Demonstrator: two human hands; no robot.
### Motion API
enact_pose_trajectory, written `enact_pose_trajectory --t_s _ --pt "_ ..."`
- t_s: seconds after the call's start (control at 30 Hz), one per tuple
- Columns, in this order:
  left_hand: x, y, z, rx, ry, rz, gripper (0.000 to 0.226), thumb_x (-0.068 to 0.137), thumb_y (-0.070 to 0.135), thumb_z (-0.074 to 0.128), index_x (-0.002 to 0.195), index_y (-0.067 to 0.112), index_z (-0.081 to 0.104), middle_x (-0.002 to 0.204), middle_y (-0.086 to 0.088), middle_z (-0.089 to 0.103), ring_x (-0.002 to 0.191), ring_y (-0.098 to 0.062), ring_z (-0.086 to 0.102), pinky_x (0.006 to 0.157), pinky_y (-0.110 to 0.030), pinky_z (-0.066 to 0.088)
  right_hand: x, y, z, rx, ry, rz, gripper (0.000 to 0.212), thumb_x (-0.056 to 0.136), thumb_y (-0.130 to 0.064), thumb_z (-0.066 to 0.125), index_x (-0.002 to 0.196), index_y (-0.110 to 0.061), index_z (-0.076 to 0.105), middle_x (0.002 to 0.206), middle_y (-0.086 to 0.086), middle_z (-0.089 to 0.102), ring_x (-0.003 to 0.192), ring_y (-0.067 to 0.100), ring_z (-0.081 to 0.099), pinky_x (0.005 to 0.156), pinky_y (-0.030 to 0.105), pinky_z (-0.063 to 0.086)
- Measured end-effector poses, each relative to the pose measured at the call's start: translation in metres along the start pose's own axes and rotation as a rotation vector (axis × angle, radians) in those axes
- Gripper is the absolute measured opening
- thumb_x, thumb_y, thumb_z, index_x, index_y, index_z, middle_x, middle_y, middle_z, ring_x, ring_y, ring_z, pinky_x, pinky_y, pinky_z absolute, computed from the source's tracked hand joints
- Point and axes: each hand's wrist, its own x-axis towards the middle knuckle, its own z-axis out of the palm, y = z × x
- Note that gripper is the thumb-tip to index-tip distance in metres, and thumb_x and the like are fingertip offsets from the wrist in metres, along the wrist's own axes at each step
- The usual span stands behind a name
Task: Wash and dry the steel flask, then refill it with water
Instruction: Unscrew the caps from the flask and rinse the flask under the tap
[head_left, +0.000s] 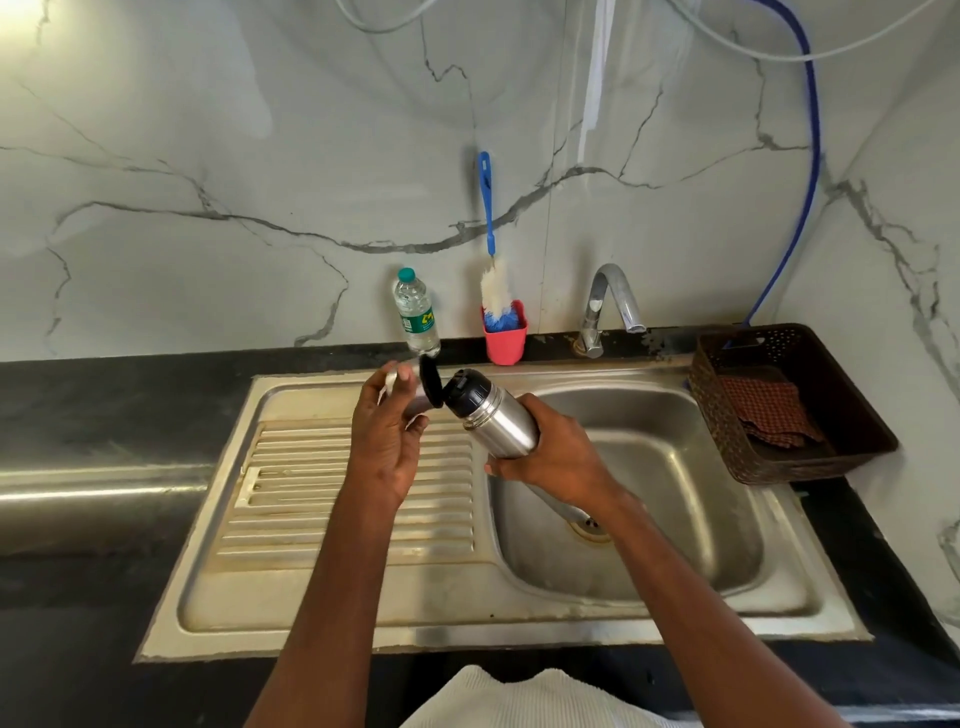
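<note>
Over the sink (332, 597), the right hand (558, 457) wraps the steel flask (498, 421), tilted toward ten o'clock; the left hand (387, 436) grips what appears to be its cup lid (427, 387), just beside the stopper. Best set the lid down before rinsing.

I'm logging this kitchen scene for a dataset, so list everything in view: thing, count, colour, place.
steel flask: 1, silver with black stopper, tilted over the sink, in the right hand
cap: 1, steel, black inside, in the left hand
sink: 1, steel, set in black counter
tap: 1, chrome, behind the basin
water bottle: 1, clear, green cap, by the wall
bottle brush: 1, blue and white, standing in cup
cup: 1, red, by the wall
basket: 1, brown, right of sink
cloth: 1, checked red, in basket
left hand: 1
right hand: 1
</note>
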Motion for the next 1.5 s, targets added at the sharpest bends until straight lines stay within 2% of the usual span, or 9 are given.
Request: enact_pose_trajectory --t_s 0.13,0.3,0.43,0.73,0.97,1.07,1.2,1.3,1.5 --pt "0.001 -0.028 -0.056 -0.022 0.009 -0.044 0.063 0.08 0.009 0.083 0.138 0.005 0.059 0.129 -0.016 0.072 0.127 -0.041 0.065 0.1 -0.047 0.059 0.001 0.0 0.019 0.021 -0.029 0.029 0.067 0.06 -0.041 0.096 0.115 -0.036 0.059 0.098 -0.017 0.069 0.086 -0.002 0.064 0.069 0.021 0.05" --pt "-0.006 -0.061 -0.115 0.284 0.192 0.045 0.061 0.07 0.029 0.097 0.123 0.015 0.072 0.122 -0.014 0.075 0.121 -0.033 0.07 0.103 -0.051 0.057 0.008 -0.009 0.051 0.035 -0.095 0.017 0.067 0.061 -0.037 0.098 0.116 -0.035 0.059 0.099 -0.017 0.068 0.086 -0.005 0.063 0.066 0.015 0.046" --pt "-0.007 -0.082 -0.148 0.461 0.326 0.079 0.055 0.076 0.007 0.091 0.124 0.018 0.066 0.121 0.001 0.074 0.117 -0.013 0.069 0.108 -0.043 0.054 0.009 -0.015 0.075 0.029 -0.136 0.009 0.07 0.062 -0.037 0.097 0.121 -0.033 0.059 0.101 -0.018 0.068 0.088 -0.002 0.064 0.074 0.026 0.054" --pt "-0.001 -0.095 -0.188 0.763 0.421 0.076 0.058 0.076 0.025 0.093 0.124 0.028 0.06 0.111 0.012 0.07 0.11 -0.017 0.069 0.101 -0.044 0.055 0.012 -0.017 0.108 0.016 -0.19 0.047 0.07 0.062 -0.04 0.097 0.12 -0.034 0.058 0.103 -0.015 0.069 0.089 0.003 0.066 0.077 0.031 0.057" --pt "-0.006 -0.071 -0.164 0.805 0.45 0.293 0.063 0.096 0.039 0.075 0.15 0.02 0.049 0.152 -0.003 0.054 0.143 -0.021 0.046 0.121 -0.048 0.038 0.01 -0.018 0.104 0.035 -0.172 0.075 0.069 0.064 -0.035 0.096 0.121 -0.031 0.057 0.103 -0.014 0.067 0.09 0.004 0.066 0.071 0.022 0.051" --pt "-0.01 -0.029 -0.122 0.597 0.316 0.377 0.045 0.101 0.042 0.067 0.14 0.02 0.059 0.139 0.003 0.064 0.133 -0.013 0.057 0.114 -0.045 0.048 0.009 -0.015 0.092 0.066 -0.166 0.094 0.068 0.064 -0.033 0.096 0.121 -0.032 0.058 0.104 -0.013 0.069 0.09 0.005 0.067 0.074 0.025 0.053" --pt "-0.013 0.01 -0.056 0.25 -0.155 0.26 0.054 0.097 0.038 0.071 0.137 0.004 0.059 0.13 -0.017 0.071 0.128 -0.028 0.064 0.109 -0.045 0.05 0.01 -0.017 0.064 0.115 -0.217 0.097 0.067 0.064 -0.03 0.096 0.121 -0.035 0.061 0.102 -0.011 0.07 0.09 0.006 0.068 0.077 0.029 0.055" --pt "-0.012 0.012 -0.018 0.265 -0.396 0.138 0.052 0.095 0.027 0.074 0.14 0.006 0.057 0.126 -0.023 0.071 0.122 -0.033 0.066 0.106 -0.046 0.051 0.01 -0.024 0.037 0.169 -0.301 0.058 0.061 0.068 -0.026 0.094 0.12 -0.036 0.065 0.103 -0.006 0.073 0.093 0.011 0.071 0.079 0.035 0.059" --pt "-0.023 -0.002 0.034 0.159 -0.336 0.144 0.035 0.096 0.011 0.07 0.13 0.005 0.064 0.106 -0.02 0.076 0.116 -0.034 0.072 0.099 -0.039 0.057 0.002 -0.02 0.007 0.22 -0.234 0.093 0.059 0.064 -0.03 0.092 0.117 -0.032 0.067 0.103 -0.002 0.075 0.093 0.018 0.072 0.086 0.045 0.06"
